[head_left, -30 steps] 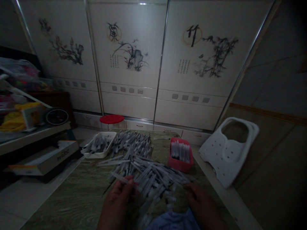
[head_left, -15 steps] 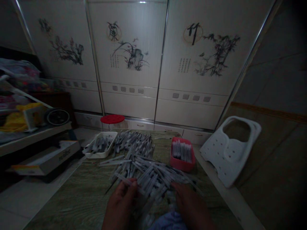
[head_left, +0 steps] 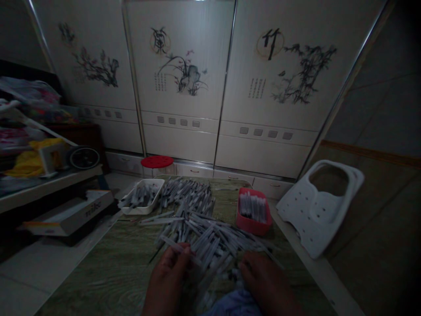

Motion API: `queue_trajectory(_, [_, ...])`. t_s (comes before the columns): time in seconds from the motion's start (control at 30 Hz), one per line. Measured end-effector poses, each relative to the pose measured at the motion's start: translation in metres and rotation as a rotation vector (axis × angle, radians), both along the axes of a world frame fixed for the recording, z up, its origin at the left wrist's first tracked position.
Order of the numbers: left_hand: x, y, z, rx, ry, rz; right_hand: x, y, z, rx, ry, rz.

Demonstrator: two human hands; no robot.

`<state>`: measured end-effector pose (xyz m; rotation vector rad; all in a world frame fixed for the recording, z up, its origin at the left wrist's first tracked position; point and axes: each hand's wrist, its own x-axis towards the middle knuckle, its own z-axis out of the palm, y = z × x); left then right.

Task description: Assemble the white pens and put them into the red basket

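My left hand [head_left: 169, 274] is closed, with a clear-barrelled pen [head_left: 171, 242] pinched between thumb and fingers, pointing up to the left. On the other side of the near pile, my right hand [head_left: 263, 278] has its fingers curled in; what they hold, if anything, is hidden. Small dark pieces [head_left: 234, 275], perhaps pen caps, lie by its fingertips. Between and beyond both hands spreads a loose heap of similar pens [head_left: 210, 235]. Farther back, more pens [head_left: 189, 193] lie packed together. A bluish cloth [head_left: 235, 303] shows at the bottom edge.
On the wood-grain table [head_left: 98, 272], a white tray [head_left: 158, 195] of pens stands back left and a pink-red box [head_left: 253, 226] of upright pens stands right. Beyond are a red stool [head_left: 157, 162] and a white perforated plastic panel [head_left: 312, 219]. A carton [head_left: 70, 219] lies left.
The view has shifted slightly, moving the scene a little to the right. My right hand's fingers look more curled than before. My left hand still holds the pen.
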<state>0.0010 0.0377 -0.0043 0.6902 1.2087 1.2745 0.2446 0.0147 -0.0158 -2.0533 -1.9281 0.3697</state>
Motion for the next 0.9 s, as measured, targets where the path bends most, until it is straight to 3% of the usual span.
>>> queue_trajectory(0.17, [-0.005,0.003,-0.008,0.003,0.027,-0.042,0.001,0.0,0.0,-0.032,0.023,-0.016])
queue_trajectory(0.4, [-0.01,0.004,-0.009,0.004,0.064,-0.028,-0.007,-0.002,0.004,-0.056,0.095,0.063])
queue_trajectory(0.67, [-0.01,0.005,-0.013,0.027,0.057,-0.045,-0.016,0.003,0.011,0.026,-0.083,0.079])
queue_trajectory(0.9, [-0.016,0.004,-0.001,0.031,0.015,-0.011,-0.024,0.02,0.028,-0.094,-0.3,0.219])
